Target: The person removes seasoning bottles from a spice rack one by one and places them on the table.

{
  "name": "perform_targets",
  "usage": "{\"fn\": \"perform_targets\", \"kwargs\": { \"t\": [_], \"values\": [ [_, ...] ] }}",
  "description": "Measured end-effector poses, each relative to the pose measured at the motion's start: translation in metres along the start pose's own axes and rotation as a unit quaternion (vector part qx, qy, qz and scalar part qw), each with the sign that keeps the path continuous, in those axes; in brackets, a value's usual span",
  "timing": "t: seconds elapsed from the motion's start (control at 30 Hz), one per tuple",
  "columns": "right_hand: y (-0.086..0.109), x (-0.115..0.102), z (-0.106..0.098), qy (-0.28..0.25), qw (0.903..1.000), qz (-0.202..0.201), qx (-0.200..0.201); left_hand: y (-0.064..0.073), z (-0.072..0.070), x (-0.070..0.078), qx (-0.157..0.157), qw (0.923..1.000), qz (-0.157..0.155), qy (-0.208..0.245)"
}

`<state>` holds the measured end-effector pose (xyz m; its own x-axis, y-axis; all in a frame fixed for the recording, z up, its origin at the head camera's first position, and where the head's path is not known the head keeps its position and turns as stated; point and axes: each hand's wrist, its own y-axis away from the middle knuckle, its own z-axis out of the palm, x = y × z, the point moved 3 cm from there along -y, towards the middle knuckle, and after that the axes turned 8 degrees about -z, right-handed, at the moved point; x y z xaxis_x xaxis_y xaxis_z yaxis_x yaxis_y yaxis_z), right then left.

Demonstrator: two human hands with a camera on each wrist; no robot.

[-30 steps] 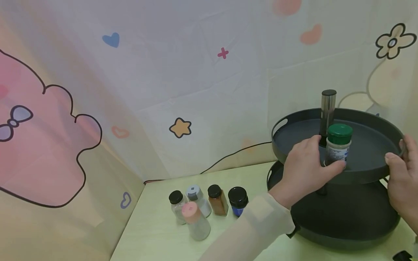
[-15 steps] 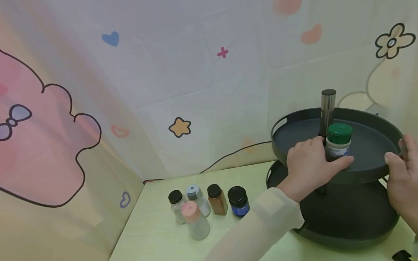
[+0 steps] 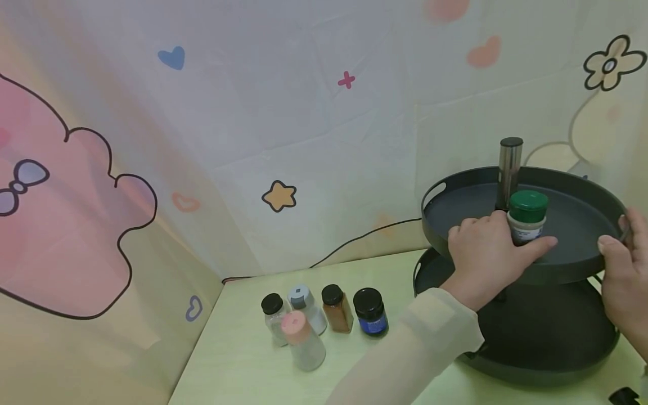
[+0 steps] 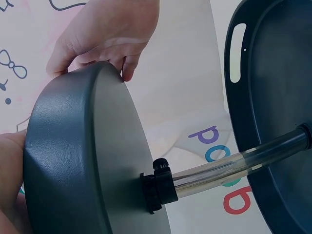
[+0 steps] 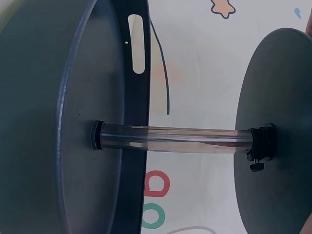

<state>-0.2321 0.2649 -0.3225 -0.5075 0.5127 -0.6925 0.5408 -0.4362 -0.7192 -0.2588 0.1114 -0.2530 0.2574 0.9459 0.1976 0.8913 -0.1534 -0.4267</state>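
Observation:
In the head view my left hand (image 3: 486,256) holds a small jar (image 3: 526,232) with a green lid, thumb across its front; the other fingers are hidden behind the jar. The jar stands upright on the upper tray (image 3: 582,225) of a dark two-tier stand, in front of the metal post (image 3: 509,171). My right hand (image 3: 620,270) grips this tray's right rim, thumb in front. The left wrist view, turned sideways, shows the right hand (image 4: 107,36) on the rim and part of the left hand (image 4: 9,180) at the left edge. Skin barely shows in the right wrist view.
Below sits the lower tray (image 3: 547,332). To the left on the pale table (image 3: 228,360) stand a pink-capped shaker (image 3: 306,346), a black-lidded blue jar (image 3: 372,315), a brown spice bottle (image 3: 338,312) and other bottles. A patterned cloth (image 3: 329,140) hangs behind.
My left hand has shifted right and closer around the green-lidded jar, its thumb now reaching past the jar's right side. The right hand and the trays keep their place.

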Motion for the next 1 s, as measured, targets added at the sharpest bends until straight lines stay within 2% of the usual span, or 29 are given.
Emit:
{"fn": "perform_targets", "kwargs": {
  "t": [0.17,0.47,0.7,0.83,1.0],
  "values": [
    [0.002,0.002,-0.001,0.006,0.9998,-0.004,-0.018,0.0,0.0,0.0,0.014,0.9998,0.013,-0.01],
    [0.0,0.001,0.0,-0.017,0.9997,-0.013,-0.011,-0.001,0.001,-0.006,0.014,0.9987,0.017,0.045],
    [0.005,0.006,0.0,-0.003,0.9991,0.034,-0.024,-0.001,0.0,-0.008,0.007,0.9975,0.016,0.069],
    [0.004,0.007,-0.001,-0.002,0.9982,0.057,-0.016,-0.001,-0.002,-0.01,0.0,0.9942,0.015,0.106],
    [0.005,0.006,0.0,-0.009,0.9969,0.077,-0.012,-0.003,-0.005,-0.015,-0.023,0.9838,-0.001,0.178]
  ]
}}
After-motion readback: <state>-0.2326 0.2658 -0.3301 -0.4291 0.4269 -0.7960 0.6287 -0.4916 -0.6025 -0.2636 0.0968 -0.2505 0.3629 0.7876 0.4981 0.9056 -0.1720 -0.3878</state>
